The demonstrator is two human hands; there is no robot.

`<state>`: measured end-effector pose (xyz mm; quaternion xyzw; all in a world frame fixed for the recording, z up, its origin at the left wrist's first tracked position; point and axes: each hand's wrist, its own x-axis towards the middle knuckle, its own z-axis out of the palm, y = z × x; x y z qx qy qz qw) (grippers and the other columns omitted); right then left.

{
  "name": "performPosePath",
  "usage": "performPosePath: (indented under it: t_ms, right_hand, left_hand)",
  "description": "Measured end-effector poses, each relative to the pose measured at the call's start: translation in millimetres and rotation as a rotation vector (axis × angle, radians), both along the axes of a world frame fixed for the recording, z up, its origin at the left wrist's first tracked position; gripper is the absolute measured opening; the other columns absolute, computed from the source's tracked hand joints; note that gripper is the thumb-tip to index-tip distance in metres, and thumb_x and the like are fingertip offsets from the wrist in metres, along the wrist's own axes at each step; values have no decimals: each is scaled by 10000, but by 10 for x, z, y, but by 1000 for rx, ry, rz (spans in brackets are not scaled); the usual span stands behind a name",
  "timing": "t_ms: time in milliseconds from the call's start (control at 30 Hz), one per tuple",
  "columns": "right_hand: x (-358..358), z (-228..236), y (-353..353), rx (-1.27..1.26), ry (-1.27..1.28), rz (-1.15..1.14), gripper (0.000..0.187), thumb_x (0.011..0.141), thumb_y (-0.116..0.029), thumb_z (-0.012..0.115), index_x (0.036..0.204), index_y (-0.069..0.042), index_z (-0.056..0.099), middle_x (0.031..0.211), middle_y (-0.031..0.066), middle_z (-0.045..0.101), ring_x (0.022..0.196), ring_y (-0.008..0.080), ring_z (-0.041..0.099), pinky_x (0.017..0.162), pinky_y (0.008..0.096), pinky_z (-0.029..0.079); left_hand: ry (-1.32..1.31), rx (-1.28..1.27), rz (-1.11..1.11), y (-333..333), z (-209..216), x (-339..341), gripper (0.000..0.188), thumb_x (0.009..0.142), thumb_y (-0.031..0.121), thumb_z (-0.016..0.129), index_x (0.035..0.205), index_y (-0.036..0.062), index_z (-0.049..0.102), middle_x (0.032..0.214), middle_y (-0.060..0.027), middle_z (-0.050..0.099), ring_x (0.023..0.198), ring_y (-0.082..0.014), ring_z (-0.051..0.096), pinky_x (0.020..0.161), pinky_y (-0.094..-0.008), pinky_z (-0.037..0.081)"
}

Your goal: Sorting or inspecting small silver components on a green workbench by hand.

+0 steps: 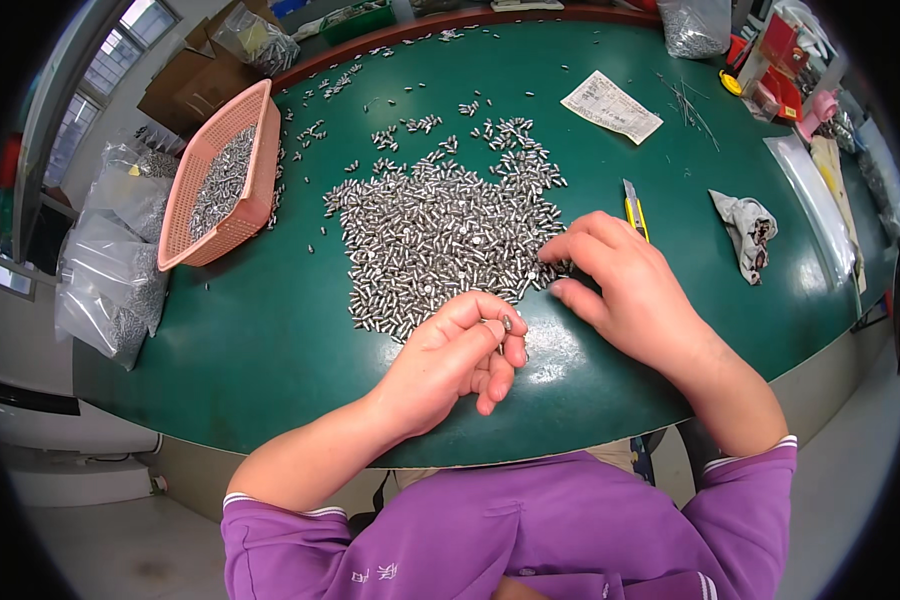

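Observation:
A wide heap of small shiny metal pins (430, 225), short and bullet-shaped, lies spread on the green tabletop (300, 370). My left hand (450, 350) is at the near edge of the heap, its fingers curled and the thumb against the index finger. One small metal pin (507, 323) shows at those fingertips. At the heap's right edge rests my right hand (620, 285), with its fingertips by the outermost pins. Its thumb and index finger are apart, and I see nothing held between them.
A pink plastic basket (175, 215) of similar pins stands at the left, beside filled clear bags (110, 290). Right of the heap lie a yellow utility knife (635, 210), a printed paper slip (610, 105), a crumpled grey cloth (745, 225) and thin wires (688, 105).

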<state>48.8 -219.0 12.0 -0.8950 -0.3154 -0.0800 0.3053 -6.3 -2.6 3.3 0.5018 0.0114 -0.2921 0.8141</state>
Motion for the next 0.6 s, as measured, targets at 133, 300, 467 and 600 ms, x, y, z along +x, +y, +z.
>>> performPosePath:
  t_ms: [133,300,467,600]
  right_hand:
    - [-62,28,101,262,123,223,209,762,-148,714,959,-108,654,942,64,586,922,270,577,779,381,483]
    - [-67,-21,167,376,174,336,226,743,-53,756,950,-56,664,910,47,571,831,153,564,686,266,472]
    - [-71,-18,150,413,326,308,208,752,-53,762,931,-61,655,909,26,568,808,116,549,669,242,463]
    - [-72,-18,144,443,462,296,196,770,-65,763,930,-64,649,897,8,559,771,84,536,658,221,454]
  left_hand:
    - [-16,-10,-42,16,-38,4,134,998,123,409,1066,54,502,874,-61,574,605,-104,570,488,-233,471]
    - [-19,65,-29,-18,-26,-5,119,1000,122,426,1079,57,486,878,-63,573,610,-101,573,490,-231,476]
    - [-45,76,4,-21,-19,-19,118,1003,132,447,1090,59,480,874,-73,569,609,-96,566,491,-232,471]
    - [-54,65,-12,-14,-33,-8,114,1000,127,460,1091,61,478,871,-73,571,603,-96,562,488,-232,463]
